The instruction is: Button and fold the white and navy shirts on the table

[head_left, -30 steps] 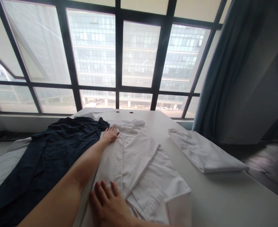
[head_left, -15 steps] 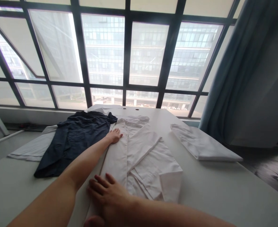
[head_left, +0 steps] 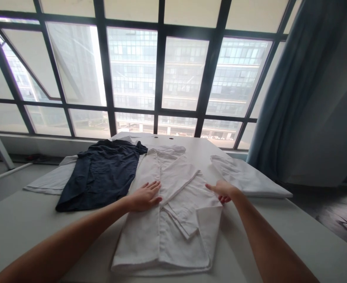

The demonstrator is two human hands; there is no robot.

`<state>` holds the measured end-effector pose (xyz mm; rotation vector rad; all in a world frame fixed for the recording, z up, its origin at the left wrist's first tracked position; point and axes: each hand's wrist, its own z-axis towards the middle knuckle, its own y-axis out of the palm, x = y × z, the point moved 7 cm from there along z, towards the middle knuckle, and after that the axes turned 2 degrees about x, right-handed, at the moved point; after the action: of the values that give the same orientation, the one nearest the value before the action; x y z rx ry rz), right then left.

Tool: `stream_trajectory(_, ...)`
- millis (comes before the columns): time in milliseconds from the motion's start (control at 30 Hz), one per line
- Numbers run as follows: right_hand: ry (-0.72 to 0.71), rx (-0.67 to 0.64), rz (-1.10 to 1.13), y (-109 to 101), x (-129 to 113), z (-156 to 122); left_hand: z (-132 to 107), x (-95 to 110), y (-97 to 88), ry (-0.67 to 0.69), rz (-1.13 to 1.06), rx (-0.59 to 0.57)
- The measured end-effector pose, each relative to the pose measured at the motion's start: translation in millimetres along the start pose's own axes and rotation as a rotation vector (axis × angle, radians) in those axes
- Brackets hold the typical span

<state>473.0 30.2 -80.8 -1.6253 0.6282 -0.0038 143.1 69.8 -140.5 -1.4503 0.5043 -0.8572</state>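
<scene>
A white long-sleeved shirt (head_left: pixel 141 239) lies in front of me on the table, its left side turned inward in a long strip and a sleeve laid slantwise across the body. My left hand (head_left: pixel 145 196) rests flat on that strip, fingers spread, palm down. At the shirt's right edge is my right hand (head_left: pixel 224 189), with its thumb stretched out over the cloth and its other fingers bent lower down, partly hidden. A gap shows between thumb and fingers; whether they touch the fabric is unclear.
A dark navy garment (head_left: pixel 102 177) lies to the left, over a pale grey one (head_left: pixel 51 179). On the right is a folded white garment (head_left: pixel 250 179) near the edge of the white table (head_left: pixel 250 236). Windows and a blue-grey curtain (head_left: pixel 285 110) stand beyond.
My left hand has slid nearer along the strip. My right hand has left the strip's near end and moved over to the shirt's right edge, uncovering the hem.
</scene>
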Motion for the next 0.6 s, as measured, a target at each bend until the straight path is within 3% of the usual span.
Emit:
stream_trajectory(100,0.044,-0.209,0.275,26,15,5,-6,12,-3.8,-0.025,0.003,-0.014)
stream_trajectory(267,-0.071,-0.171,0.656,24,-1,8,-8,17,-9.3,-0.034,0.010,-0.015)
stream_trajectory(433,-0.310,-0.137,0.979,19,-57,-13,-10,18,-11.1,-0.029,0.019,0.004)
stream_trajectory(600,-0.495,-0.187,0.974,56,-120,-38,-10,19,-12.2,-0.026,0.009,0.003)
